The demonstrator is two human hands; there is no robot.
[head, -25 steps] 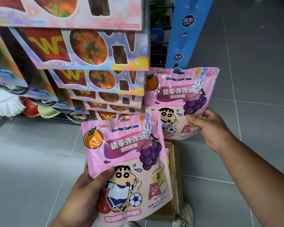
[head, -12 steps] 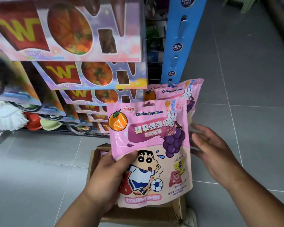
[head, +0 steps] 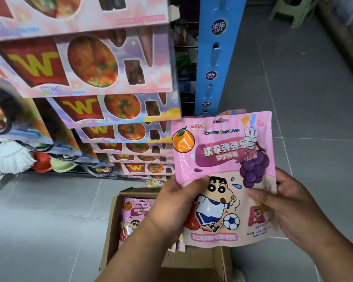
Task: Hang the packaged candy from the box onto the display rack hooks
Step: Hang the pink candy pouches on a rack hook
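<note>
Both hands are holding one pink candy bag (head: 222, 159) upright, its printed face turned to the camera. The left hand (head: 177, 206) is gripping the bag's lower left edge, thumb pressing flat on the front and the other fingers curling out of sight behind it. The right hand (head: 291, 208) is pinching the lower right edge, thumb lying across the front and the fingers wrapping round the side. The bag is sitting between the two hands, above the open cardboard box (head: 113, 224) on the floor, where more pink bags (head: 136, 212) are lying. Its top edge is reaching just under the lower end of the blue display strip (head: 218, 58), and the rim of a second bag (head: 230, 113) is peeking out behind it; whether that one is hanging on a hook cannot be told. Stacked boxed goods (head: 94, 64) are filling the rack to the left
</note>
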